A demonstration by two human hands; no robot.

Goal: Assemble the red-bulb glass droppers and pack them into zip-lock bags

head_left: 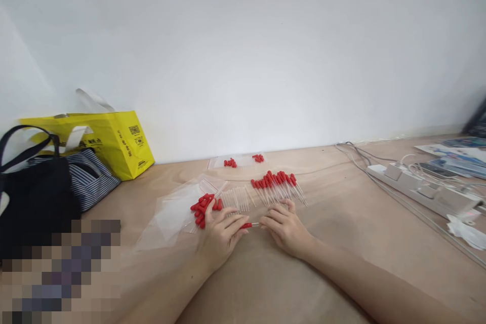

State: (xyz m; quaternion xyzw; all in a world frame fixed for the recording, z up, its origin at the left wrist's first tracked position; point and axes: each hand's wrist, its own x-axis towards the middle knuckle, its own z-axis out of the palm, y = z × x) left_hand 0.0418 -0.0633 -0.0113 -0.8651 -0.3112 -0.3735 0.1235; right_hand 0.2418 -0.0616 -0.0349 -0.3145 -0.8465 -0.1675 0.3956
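My left hand (pixel 220 239) pinches a red rubber dropper bulb (pixel 247 225). Facing it, my right hand (pixel 287 229) is closed on a thin clear dropper tube (pixel 256 224), whose end meets the bulb's mouth; how deep it sits is too small to tell. Loose red bulbs (pixel 199 208) lie in a heap beside my left fingers. Beyond both hands, a row of bare clear tubes (pixel 235 199) lies side by side. To the right of that row, several droppers (pixel 279 182) with red bulbs on their tubes lie fanned out.
Clear plastic bags (pixel 163 220) spread under and left of the heap. Another clear bag (pixel 243 162) with red bulbs lies by the wall. A yellow bag (pixel 125 144), a striped pouch (pixel 94 179) and a black bag (pixel 34 197) stand left. Right are a power strip (pixel 425 187), cables and papers.
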